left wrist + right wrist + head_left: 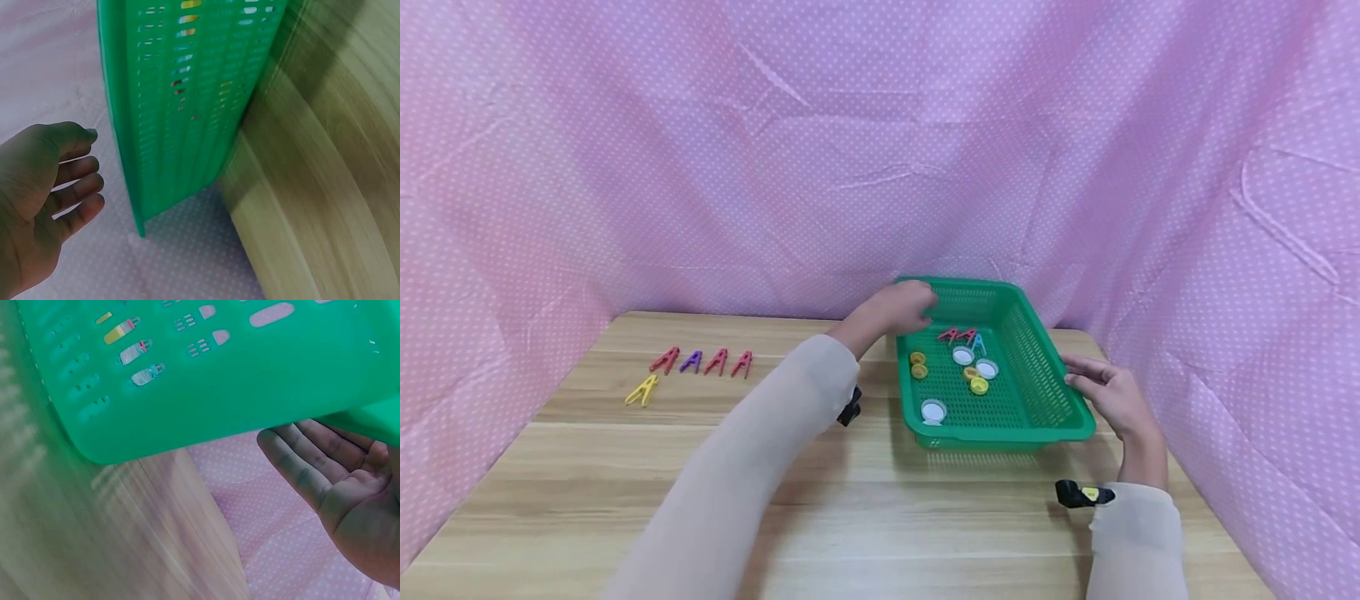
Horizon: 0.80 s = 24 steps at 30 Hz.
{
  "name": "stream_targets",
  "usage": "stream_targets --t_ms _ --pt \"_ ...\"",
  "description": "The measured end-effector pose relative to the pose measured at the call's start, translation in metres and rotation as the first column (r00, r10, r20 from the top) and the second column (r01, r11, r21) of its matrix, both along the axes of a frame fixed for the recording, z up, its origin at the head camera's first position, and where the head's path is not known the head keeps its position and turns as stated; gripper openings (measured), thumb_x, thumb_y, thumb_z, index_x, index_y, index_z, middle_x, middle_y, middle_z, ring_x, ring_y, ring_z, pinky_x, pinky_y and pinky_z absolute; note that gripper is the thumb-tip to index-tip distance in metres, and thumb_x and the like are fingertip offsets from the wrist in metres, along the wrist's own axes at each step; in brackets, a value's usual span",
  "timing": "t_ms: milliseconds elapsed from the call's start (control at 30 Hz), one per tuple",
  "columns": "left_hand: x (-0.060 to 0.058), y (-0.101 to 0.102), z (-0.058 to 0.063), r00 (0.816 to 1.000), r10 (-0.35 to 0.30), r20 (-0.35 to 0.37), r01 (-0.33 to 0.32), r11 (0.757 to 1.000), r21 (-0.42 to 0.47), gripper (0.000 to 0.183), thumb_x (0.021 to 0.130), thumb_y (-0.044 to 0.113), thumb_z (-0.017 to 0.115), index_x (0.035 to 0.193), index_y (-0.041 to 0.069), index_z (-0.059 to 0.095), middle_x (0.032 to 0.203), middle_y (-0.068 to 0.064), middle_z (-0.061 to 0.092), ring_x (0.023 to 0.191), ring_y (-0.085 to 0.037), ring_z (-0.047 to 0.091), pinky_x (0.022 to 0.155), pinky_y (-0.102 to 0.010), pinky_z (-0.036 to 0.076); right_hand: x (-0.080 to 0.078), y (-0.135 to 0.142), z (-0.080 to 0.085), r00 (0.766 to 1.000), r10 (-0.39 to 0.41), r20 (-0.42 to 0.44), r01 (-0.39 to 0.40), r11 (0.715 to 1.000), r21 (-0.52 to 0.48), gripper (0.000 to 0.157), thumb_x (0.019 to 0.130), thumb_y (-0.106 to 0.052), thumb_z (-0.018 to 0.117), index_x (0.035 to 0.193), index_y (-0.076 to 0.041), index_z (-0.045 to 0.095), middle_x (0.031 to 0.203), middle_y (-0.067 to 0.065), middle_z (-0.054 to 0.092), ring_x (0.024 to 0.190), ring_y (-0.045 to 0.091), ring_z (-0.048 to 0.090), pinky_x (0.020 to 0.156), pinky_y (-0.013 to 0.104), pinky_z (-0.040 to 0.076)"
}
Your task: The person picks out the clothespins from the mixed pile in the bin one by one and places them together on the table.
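A green plastic basket (1000, 412) with slotted walls stands on the right half of the table. Inside it lie two red clothespins (948, 335), a light-blue clothespin (978, 343), three round white pieces (987, 369) and several small round yellow pieces (979, 386). My left hand (904, 307) hovers over the basket's far left rim; in the left wrist view its empty fingers (78, 197) bend loosely beside the wall, apart from it. At the basket's right side is my right hand (1108, 396), with its straight fingers (300, 472) reaching to the wall beneath the rim.
On the wooden table (850, 533), to the left, lie three red clothespins (717, 362), a purple clothespin (692, 361) and a yellow clothespin (642, 390). Pink dotted cloth (880, 167) hangs behind the table and along both sides.
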<state>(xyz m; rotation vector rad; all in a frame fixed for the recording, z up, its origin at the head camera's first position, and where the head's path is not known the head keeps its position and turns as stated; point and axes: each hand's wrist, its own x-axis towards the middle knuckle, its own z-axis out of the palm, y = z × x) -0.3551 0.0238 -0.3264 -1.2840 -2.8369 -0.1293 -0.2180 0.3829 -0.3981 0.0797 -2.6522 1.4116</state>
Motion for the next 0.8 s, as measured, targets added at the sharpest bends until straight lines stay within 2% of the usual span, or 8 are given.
stream_targets --t_ms 100,300,533,633,800 --pt "-0.004 0.010 -0.004 1.000 0.012 0.028 -0.012 1.000 -0.006 0.029 0.103 0.018 0.061 0.128 0.006 0.067 0.128 -0.008 0.066 0.116 -0.022 0.060 0.099 -0.037 0.051 0.000 0.001 0.000 1.000 -0.003 0.005 0.003 1.000 0.011 0.048 0.102 -0.024 0.065 0.141 0.002 0.058 0.131 0.019 0.067 0.102 -0.013 0.056 0.084 0.010 0.048" --pt "-0.013 0.030 -0.014 0.999 0.012 0.052 -0.010 0.999 -0.035 0.026 0.103 0.017 0.059 0.126 0.008 0.067 0.124 -0.008 0.066 0.109 -0.020 0.060 0.092 -0.036 0.051 0.001 0.001 0.002 1.000 0.002 0.008 -0.002 1.000 0.026 0.048 0.103 -0.027 0.064 0.142 0.001 0.058 0.134 0.025 0.063 0.103 -0.014 0.056 0.084 0.010 0.047" --pt "-0.017 0.054 -0.016 0.997 0.010 0.080 -0.006 0.999 -0.046 0.024 0.103 0.021 0.062 0.122 0.009 0.068 0.116 -0.006 0.067 0.099 -0.018 0.060 0.088 -0.036 0.052 -0.001 0.002 0.004 1.000 0.022 -0.002 -0.022 1.000 0.004 0.049 0.103 -0.025 0.065 0.142 0.002 0.057 0.135 0.027 0.061 0.102 -0.012 0.058 0.085 0.010 0.048" --pt "-0.018 0.064 -0.017 0.997 0.008 0.083 -0.003 0.998 -0.062 0.028 0.103 0.022 0.062 0.127 0.009 0.066 0.119 -0.005 0.067 0.106 -0.018 0.061 0.092 -0.036 0.051 0.000 0.002 0.003 1.000 0.025 -0.006 -0.025 1.000 -0.011 0.049 0.102 -0.024 0.065 0.142 0.004 0.057 0.135 0.027 0.061 0.102 -0.012 0.059 0.085 0.011 0.048" --pt "-0.016 0.077 -0.022 0.994 0.005 0.109 0.010 0.991 -0.137 0.044 0.105 0.024 0.057 0.147 0.010 0.054 0.146 -0.006 0.055 0.136 -0.020 0.050 0.108 -0.035 0.045 0.000 0.002 0.001 1.000 0.027 0.000 -0.027 0.999 -0.018 0.049 0.102 -0.023 0.066 0.142 0.004 0.057 0.137 0.027 0.060 0.102 -0.012 0.060 0.085 0.011 0.049"
